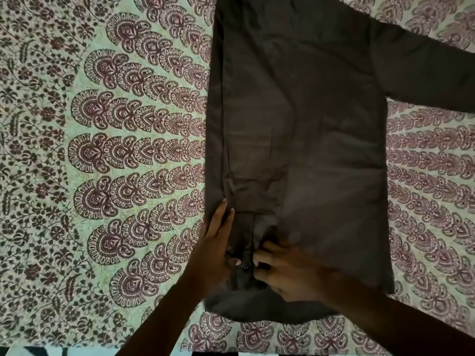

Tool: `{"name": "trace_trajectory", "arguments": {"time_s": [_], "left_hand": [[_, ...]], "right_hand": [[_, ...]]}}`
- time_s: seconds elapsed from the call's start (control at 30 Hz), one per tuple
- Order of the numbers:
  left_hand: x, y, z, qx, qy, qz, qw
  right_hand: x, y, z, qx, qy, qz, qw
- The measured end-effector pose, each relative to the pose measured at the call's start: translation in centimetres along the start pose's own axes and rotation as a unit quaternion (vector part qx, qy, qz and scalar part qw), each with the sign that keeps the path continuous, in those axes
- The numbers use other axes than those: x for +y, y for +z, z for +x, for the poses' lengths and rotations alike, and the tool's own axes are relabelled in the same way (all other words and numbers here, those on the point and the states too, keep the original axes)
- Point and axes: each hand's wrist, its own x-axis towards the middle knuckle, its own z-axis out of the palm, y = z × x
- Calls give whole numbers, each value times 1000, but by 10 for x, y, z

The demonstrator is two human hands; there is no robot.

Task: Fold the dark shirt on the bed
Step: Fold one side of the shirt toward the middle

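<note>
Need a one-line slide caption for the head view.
Head view: left hand and right hand at the near end of the dark brown cloth shirt on a paisley-print bedspread, one sleeve outstretched.

both bare hands low and close together, forearms reaching in from below
left hand (218, 240) lies flat, fingers straight; right hand (280, 268) has curled fingers pinching the dark brown cloth shirt (308, 124).

dark shirt (295, 137): far end cut off by the upper edge.
sleeve (424, 68): right of the shirt's body, its end past the right edge.
right hand (285, 268): on the shirt's near end, blurred; fingertips tucked into cloth.
striped strip (46, 352): nearer than the shirt, too little shown to tell.
</note>
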Motion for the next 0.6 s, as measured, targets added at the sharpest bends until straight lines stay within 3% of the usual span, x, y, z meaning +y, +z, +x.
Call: {"name": "trace_trajectory", "arguments": {"time_s": [0.13,0.33,0.47,0.6], "left_hand": [[14,-1,-4,29,-7,151,988],[4,4,-1,-9,-50,226,973],[-2,9,3,-26,-48,241,969],[-3,11,4,-40,-52,243,968]], "right_hand": [[7,-6,-2,-9,-18,20,1000],[24,-8,21,163,63,-24,984],[63,-1,46,82,13,-74,994],[119,-13,53,80,-38,-149,985]]}}
